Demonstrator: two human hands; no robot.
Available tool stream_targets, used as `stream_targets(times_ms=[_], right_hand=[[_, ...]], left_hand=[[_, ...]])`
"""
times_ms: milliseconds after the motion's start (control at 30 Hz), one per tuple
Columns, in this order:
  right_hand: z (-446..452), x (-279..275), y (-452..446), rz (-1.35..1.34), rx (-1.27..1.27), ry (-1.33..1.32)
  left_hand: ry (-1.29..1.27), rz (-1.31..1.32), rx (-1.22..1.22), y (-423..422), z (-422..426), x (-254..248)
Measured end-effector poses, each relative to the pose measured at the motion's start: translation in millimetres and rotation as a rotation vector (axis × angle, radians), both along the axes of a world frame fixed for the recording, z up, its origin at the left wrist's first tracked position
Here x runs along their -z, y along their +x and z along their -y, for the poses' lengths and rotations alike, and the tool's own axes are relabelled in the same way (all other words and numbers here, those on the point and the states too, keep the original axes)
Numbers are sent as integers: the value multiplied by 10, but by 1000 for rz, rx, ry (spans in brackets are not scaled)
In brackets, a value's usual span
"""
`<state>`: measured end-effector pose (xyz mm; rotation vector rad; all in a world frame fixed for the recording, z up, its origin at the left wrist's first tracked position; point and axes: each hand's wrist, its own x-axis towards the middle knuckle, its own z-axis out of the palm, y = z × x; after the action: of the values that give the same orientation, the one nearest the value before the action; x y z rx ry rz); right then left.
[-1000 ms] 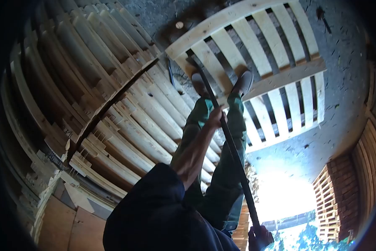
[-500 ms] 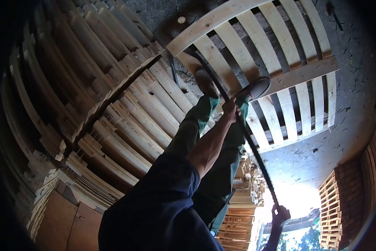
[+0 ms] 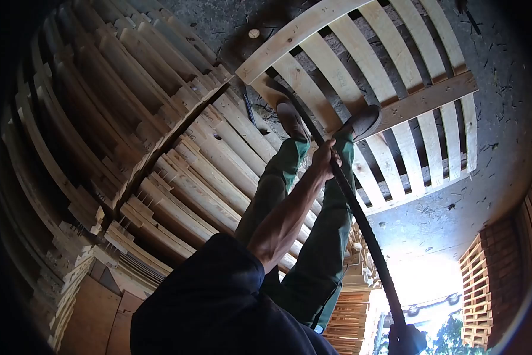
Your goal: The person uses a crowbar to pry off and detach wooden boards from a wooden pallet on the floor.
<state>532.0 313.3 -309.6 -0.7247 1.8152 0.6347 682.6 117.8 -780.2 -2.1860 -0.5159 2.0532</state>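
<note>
Your left hand (image 3: 325,160) and right hand (image 3: 405,340) grip the bar (image 3: 373,245) | far end 11 o'clock, near left shoe (image 3: 289,118) | skidding off pallet (image 3: 420,104) could strike foot

Bare right hand (image 3: 405,340), closed round the lower end of the long dark bar (image 3: 369,234), hides that tip; it's a near-black silhouette, fingers unreadable, and runs into the bottom edge. Bare left hand (image 3: 325,160) covers a short stretch of the bar. Bar's upper end is lost in shadow over the pale slatted wooden pallet (image 3: 431,100), contact unclear. Pallet's top is cut off by the frame. Bright doorway (image 3: 420,272) is blown out. Stacked curved-looking boards (image 3: 88,118) fade into the dark left border. Small dark floor debris (image 3: 451,206) too small to identify.
</note>
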Motion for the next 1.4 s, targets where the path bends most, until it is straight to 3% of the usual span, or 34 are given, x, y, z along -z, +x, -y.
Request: stream_targets(times_ms=[100,167,233,300,333,467,567,633,900,1133,1233,1333,1367,1400], right_hand=[[251,-29,212,-5,33,124],[-678,-206,889,-146,1096,-184],[-750,-149,1157,-148,1014,-169],[-667,41,1499,-181,879,-210],[-664,157,1585,-183,796,-239],[-585,203,1997,-203,480,-281],[-1068,689,2040,-169,346,-336],[-1323,919,1910,-243,255,-489],[-1756,1332,1417,-243,173,-517],[-2079,1745,873,-147,306,-456],[-2135,1871,678,-202,245,-517],[-1987,1740,610,-138,353,-464],[-1913,1454,680,-153,351,-523],[-1652,1234,670,-140,218,-364]], left_hand=[[70,-2,51,180,-56,25],[131,23,108,293,28,33],[189,5,108,544,278,160],[67,-129,306,665,637,52],[121,-59,325,729,697,110],[103,10,307,968,350,268],[-81,58,353,925,-76,437],[-71,95,345,824,-176,503],[-126,127,298,572,-457,669],[-200,198,304,242,-610,815],[-230,233,322,133,-655,877],[-234,209,262,171,-544,765],[-208,187,251,186,-560,638],[-209,163,234,255,-499,600]])
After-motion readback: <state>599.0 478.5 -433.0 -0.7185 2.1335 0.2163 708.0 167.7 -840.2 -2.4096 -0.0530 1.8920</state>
